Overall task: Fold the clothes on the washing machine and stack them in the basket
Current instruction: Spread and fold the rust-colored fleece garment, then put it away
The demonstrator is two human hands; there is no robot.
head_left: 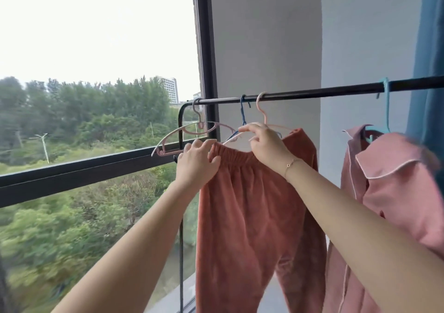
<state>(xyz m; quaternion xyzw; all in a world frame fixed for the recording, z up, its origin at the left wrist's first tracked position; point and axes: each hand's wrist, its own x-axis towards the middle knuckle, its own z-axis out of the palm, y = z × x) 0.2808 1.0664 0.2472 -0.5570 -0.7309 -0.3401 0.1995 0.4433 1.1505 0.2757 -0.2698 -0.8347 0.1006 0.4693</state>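
Trousers (pixel 254 211) come off the drying rail (pixel 312 94), my two hands at the waistband.

My left hand (pixel 195 166) grips the elastic; my right hand (pixel 265 144) pinches the pink hanger (pixel 264 118). Neither washing machine nor basket shows. Next, I judge, slip the waistband free before any folding.

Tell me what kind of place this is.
Likely a home balcony or window-side laundry drying spot, high up. A black drying rail carries hangers, rust-coloured trousers and a pink pyjama top, beside a large window looking onto treetops.
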